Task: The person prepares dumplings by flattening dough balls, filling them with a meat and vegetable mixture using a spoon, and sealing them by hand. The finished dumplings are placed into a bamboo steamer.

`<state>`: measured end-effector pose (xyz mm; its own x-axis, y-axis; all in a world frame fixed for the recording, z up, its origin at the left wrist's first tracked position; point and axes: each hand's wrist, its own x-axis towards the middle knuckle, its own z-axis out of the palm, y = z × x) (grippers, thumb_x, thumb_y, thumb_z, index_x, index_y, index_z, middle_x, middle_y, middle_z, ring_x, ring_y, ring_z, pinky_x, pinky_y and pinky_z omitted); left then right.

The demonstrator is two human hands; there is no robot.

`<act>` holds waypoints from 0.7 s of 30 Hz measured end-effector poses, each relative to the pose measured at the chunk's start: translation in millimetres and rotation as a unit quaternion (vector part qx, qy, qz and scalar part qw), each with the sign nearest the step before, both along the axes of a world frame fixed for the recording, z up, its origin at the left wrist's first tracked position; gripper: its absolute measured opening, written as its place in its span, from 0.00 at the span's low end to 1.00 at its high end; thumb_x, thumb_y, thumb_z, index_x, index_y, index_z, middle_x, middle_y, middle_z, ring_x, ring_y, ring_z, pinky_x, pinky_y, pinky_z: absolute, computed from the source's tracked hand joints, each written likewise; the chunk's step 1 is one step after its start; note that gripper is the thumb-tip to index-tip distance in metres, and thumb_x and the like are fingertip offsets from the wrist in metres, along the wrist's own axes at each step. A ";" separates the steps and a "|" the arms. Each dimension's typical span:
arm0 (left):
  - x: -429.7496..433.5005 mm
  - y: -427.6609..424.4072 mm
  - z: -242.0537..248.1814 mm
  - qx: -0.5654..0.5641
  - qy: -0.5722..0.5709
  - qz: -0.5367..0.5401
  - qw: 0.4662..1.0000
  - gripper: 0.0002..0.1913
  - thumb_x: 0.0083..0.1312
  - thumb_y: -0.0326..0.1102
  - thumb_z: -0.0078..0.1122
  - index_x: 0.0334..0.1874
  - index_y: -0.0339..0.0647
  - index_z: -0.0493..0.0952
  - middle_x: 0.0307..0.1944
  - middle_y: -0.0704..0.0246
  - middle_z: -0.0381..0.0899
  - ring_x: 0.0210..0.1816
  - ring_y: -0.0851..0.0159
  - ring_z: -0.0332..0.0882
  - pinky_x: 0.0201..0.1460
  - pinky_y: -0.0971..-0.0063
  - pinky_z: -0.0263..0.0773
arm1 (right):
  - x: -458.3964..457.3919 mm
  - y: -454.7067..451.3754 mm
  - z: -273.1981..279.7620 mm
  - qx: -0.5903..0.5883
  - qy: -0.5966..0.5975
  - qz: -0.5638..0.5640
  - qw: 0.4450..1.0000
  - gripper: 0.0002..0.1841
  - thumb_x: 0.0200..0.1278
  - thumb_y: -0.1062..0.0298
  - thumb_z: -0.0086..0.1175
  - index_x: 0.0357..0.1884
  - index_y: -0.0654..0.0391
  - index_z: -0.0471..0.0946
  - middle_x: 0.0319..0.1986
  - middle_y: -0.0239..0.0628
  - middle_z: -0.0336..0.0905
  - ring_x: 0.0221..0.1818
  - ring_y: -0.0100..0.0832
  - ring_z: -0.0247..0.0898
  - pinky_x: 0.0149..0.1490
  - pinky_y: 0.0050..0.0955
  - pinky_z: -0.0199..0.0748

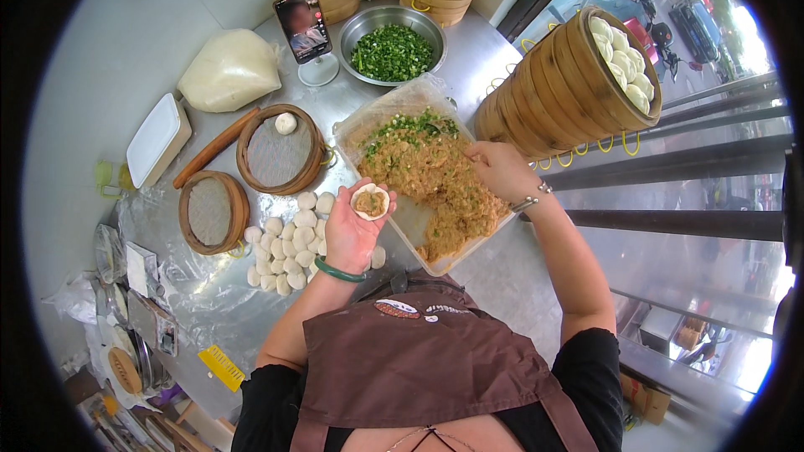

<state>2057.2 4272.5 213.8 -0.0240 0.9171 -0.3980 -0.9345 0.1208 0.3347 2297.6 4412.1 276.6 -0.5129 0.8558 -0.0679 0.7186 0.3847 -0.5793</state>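
My left hand (355,229) is palm up, cupping a round dough wrapper (359,212) with a dab of meat filling (369,202) in its middle. A green bangle circles that wrist. Over the right side of a clear plastic tub (411,216), my right hand (502,169) has its fingers closed on what looks like a utensil, mostly hidden by the hand and filling. Minced filling (408,166) lies in the tub, with chopped scallions (402,129) on its far part. Several small dough pieces (289,248) are spread on the table beside my left hand.
Bamboo steamers (553,100) are stacked at right, buns (622,63) in the top one. Two lined steamer trays (279,157) (212,210), one holding a bun (286,123), lie left near a rolling pin (217,147). Behind are a scallion bowl (433,63), phone (303,25) and bagged dough (229,69).
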 end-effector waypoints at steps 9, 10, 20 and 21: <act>5.0 17.3 -3.1 0.009 0.010 -0.029 0.999 0.23 0.75 0.48 0.34 0.54 0.33 0.69 0.50 0.52 0.75 0.53 0.49 0.74 0.57 0.57 0.71 | 9.2 0.3 21.0 -0.359 0.153 -0.154 0.908 0.17 0.58 0.73 0.47 0.49 0.67 0.76 0.19 0.32 0.72 0.16 0.18 0.61 0.21 0.19 0.57; 6.9 21.5 -1.5 0.009 0.010 -0.028 1.000 0.22 0.75 0.48 0.34 0.54 0.33 0.69 0.50 0.53 0.75 0.52 0.49 0.74 0.56 0.58 0.71 | 12.7 -2.6 21.1 -0.382 0.188 -0.172 0.888 0.17 0.58 0.74 0.47 0.49 0.67 0.75 0.19 0.31 0.72 0.16 0.17 0.60 0.20 0.18 0.54; 26.0 66.9 10.2 -0.008 0.043 -0.028 0.999 0.19 0.75 0.44 0.38 0.52 0.33 0.68 0.47 0.57 0.75 0.50 0.51 0.75 0.54 0.59 0.73 | 17.1 -67.1 41.7 -0.375 0.291 -0.168 0.864 0.18 0.57 0.76 0.48 0.51 0.66 0.75 0.20 0.27 0.70 0.17 0.17 0.60 0.20 0.18 0.55; 31.2 68.1 13.1 -0.008 0.037 -0.027 0.999 0.18 0.74 0.44 0.40 0.51 0.33 0.69 0.46 0.58 0.75 0.50 0.51 0.75 0.54 0.57 0.73 | 9.1 -79.7 41.4 -0.315 0.270 -0.148 0.898 0.17 0.59 0.76 0.48 0.51 0.66 0.75 0.21 0.27 0.71 0.18 0.17 0.61 0.21 0.18 0.56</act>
<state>2088.4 4340.6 226.9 -0.0042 0.9117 -0.4109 -0.8988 0.1766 0.4011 2306.7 4332.4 318.0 -0.3725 0.8389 -0.3968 0.2842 -0.3039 -0.9093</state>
